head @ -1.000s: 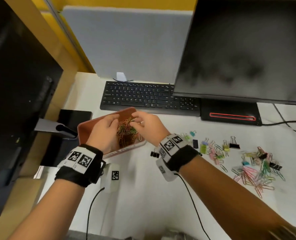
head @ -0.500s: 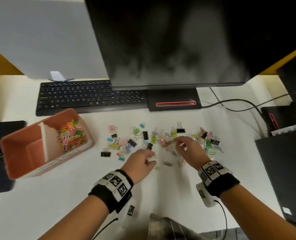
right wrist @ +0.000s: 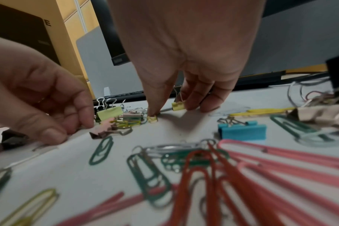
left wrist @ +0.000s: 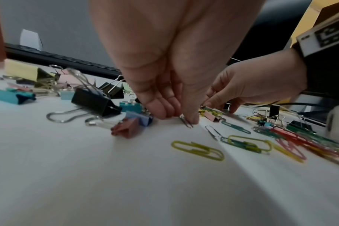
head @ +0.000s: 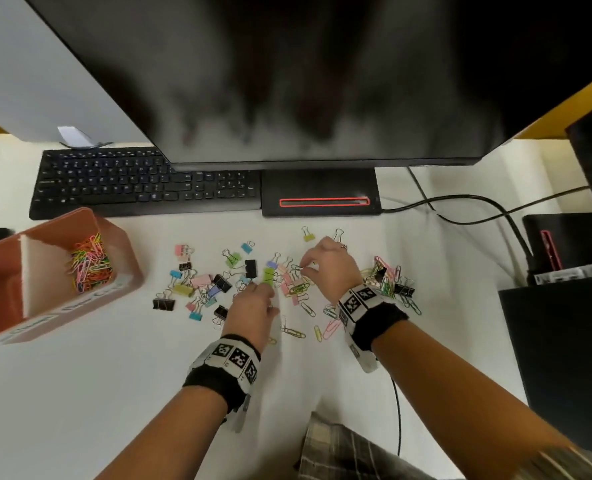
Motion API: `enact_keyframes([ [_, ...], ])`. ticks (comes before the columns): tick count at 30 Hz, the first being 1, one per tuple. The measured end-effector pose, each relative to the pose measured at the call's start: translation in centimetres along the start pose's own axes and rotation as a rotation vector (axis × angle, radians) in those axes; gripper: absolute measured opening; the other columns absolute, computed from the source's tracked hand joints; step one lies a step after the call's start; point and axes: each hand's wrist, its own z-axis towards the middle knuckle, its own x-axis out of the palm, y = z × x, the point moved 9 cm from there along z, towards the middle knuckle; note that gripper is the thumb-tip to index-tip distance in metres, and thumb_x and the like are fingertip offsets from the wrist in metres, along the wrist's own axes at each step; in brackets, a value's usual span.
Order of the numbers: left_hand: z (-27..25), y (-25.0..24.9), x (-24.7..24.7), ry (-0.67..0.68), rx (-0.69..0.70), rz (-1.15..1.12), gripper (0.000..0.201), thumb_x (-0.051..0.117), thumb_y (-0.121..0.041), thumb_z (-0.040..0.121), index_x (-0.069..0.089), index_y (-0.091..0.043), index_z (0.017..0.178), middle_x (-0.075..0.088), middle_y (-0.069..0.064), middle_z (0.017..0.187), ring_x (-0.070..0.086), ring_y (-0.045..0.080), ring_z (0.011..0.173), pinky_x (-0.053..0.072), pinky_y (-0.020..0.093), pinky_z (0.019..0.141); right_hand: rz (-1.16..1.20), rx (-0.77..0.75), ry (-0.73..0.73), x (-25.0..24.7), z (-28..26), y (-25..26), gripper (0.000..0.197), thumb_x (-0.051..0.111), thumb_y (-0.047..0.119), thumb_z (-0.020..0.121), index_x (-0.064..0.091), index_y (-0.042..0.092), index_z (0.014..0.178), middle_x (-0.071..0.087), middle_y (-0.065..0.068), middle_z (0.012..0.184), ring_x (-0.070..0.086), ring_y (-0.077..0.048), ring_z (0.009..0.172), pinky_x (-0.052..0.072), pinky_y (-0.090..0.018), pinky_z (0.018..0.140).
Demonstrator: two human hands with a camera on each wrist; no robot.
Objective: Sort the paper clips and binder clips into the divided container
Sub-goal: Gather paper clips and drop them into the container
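White table (head: pixel 80 393). Divided container (head: pixel 128 268) at left; one compartment holds paper clips (head: pixel 90 263). Loose binder clips (head: pixel 197 282) scattered mid-table. Left hand (head: pixel 253 306) grip pinches a silver paper clip (left wrist: pixel 186 122). Right hand (head: pixel 325 268) grip: contents cannot be told.

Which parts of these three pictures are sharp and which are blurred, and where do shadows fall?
Head view: the clips, the keyboard and the container are fairly sharp, the monitor smeared. Left wrist view: the yellow paper clip is sharp; the left hand casts a broad shadow on the desk. Right wrist view: the nearest paper clips are blurred, the blue binder clip clearer.
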Motion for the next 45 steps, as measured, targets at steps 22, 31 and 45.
enact_keyframes([
  [22, -0.2, 0.5, 0.2, 0.001, 0.0, 0.041, 0.005, 0.062, -0.002, 0.08, 0.063, -0.002, 0.076, 0.047, 0.004, 0.088, 0.049, 0.019, 0.073, 0.035, 0.019, 0.067, -0.009, -0.219, 0.156, 2.1, -1.7, 1.5, 0.012, 0.059, 0.022, 0.087, 0.066, 0.016, 0.096, 0.061, -0.006, 0.102, 0.051, -0.025, 0.101, 0.045, -0.04, 0.087],
  [31, -0.7, -1.7, 0.4, 0.085, 0.218, -0.007, 0.016, 0.055, -0.001, 0.081, 0.061, -0.011, 0.09, 0.053, -0.003, 0.079, 0.047, 0.009, 0.068, 0.047, 0.025, 0.07, 0.093, -0.184, 0.069, 0.8, -3.2, 0.1, 0.016, 0.058, 0.016, 0.085, 0.068, 0.017, 0.097, 0.07, -0.004, 0.091, 0.061, -0.021, 0.088, 0.05, -0.033, 0.079],
  [45, -1.2, -0.7, 1.6, 0.037, -0.054, -0.052, 0.008, 0.062, -0.013, 0.083, 0.063, -0.009, 0.09, 0.064, 0.005, 0.102, 0.061, 0.02, 0.082, 0.049, 0.029, 0.076, -0.027, -0.105, 0.092, 1.6, -3.9, 0.1, 0.013, 0.056, 0.006, 0.085, 0.068, 0.003, 0.085, 0.06, -0.013, 0.101, 0.059, -0.028, 0.09, 0.052, -0.037, 0.079],
])
